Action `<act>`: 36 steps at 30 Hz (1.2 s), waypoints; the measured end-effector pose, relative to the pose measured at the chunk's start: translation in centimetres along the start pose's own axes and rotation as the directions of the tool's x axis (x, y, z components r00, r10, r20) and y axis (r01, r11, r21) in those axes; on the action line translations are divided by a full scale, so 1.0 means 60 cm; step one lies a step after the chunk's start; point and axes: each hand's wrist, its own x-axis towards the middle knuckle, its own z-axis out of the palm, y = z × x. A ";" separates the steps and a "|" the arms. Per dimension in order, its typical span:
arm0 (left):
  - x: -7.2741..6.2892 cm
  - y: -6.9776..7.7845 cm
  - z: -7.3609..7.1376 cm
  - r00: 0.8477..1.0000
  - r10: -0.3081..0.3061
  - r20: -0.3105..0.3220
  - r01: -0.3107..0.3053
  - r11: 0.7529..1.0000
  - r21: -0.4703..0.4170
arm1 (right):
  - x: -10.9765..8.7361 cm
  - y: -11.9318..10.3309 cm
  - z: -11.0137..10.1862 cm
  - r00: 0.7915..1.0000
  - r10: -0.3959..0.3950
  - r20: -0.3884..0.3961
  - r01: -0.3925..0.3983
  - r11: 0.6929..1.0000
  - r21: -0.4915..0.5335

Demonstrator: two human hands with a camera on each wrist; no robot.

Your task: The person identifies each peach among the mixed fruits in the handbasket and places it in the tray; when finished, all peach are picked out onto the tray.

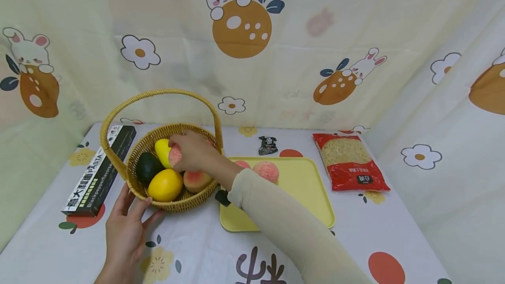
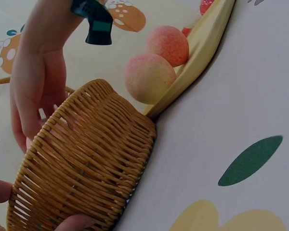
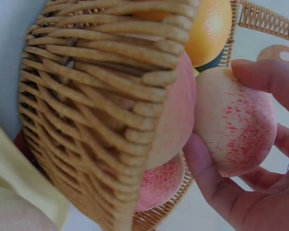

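A wicker basket (image 1: 185,205) with a tall handle stands on the left part of the table. My left hand (image 1: 128,227) grips its near left side, with a fingertip at the rim. My right hand (image 1: 197,154) reaches into the basket and holds a pink-speckled peach (image 3: 238,122) between thumb and fingers. Around that peach, the basket contains a yellow lemon (image 1: 162,152), a dark green avocado (image 1: 148,168), an orange (image 1: 165,185) and another peach (image 1: 197,182). Further pink fruit in the basket shows in the right wrist view, partly behind the wicker.
Right of the basket lies a yellow tray (image 1: 307,192) with two peaches (image 1: 266,171), partly under my right forearm. A black pasta box (image 1: 100,172) lies to the left. A small black packet (image 1: 268,145) and a red-and-clear food bag (image 1: 351,161) lie farther back and right.
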 end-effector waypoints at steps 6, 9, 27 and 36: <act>0.000 -0.001 0.000 1.000 0.002 -0.003 -0.002 1.000 0.007 | -0.024 0.018 -0.006 0.998 -0.038 -0.044 0.044 0.991 0.129; 0.000 -0.001 0.002 1.000 0.010 -0.007 -0.010 1.000 0.009 | -0.038 0.031 -0.011 0.996 -0.048 -0.081 0.065 0.972 0.226; -0.002 -0.004 0.004 1.000 -0.002 -0.031 0.002 1.000 0.022 | -0.171 0.107 -0.017 0.981 0.001 -0.192 0.108 0.822 0.559; -0.001 -0.005 0.004 0.999 0.002 -0.037 -0.001 1.000 0.020 | -0.218 0.144 -0.016 0.983 0.030 -0.179 0.118 0.645 0.755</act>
